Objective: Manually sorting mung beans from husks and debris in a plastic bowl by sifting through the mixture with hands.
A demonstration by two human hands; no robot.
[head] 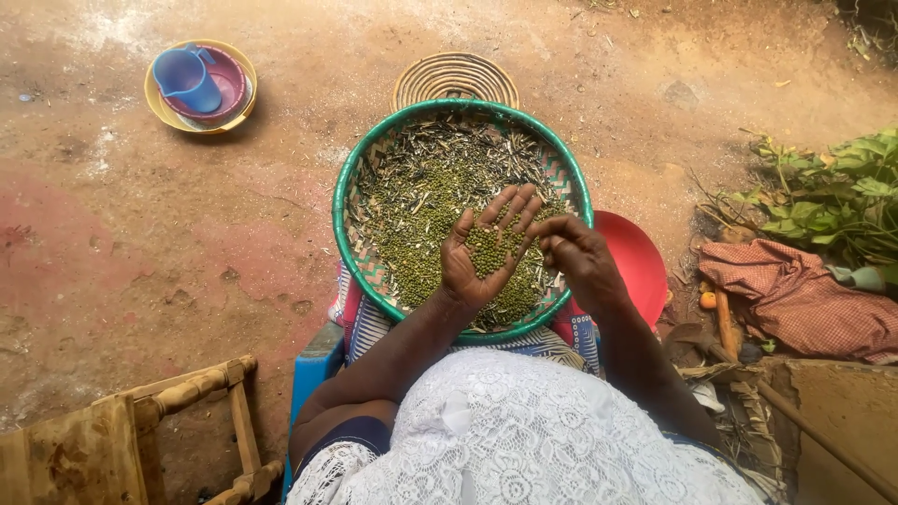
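Risk: left hand (486, 251), open and flat with beans (488, 251) piled on the palm, tips while the pinched right hand (575, 257) picks, spilling past the tray (348, 178) rim.

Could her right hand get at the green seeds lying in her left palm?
Probably yes: the right hand hovers just beside the open left palm, and nothing covers the green seeds there.
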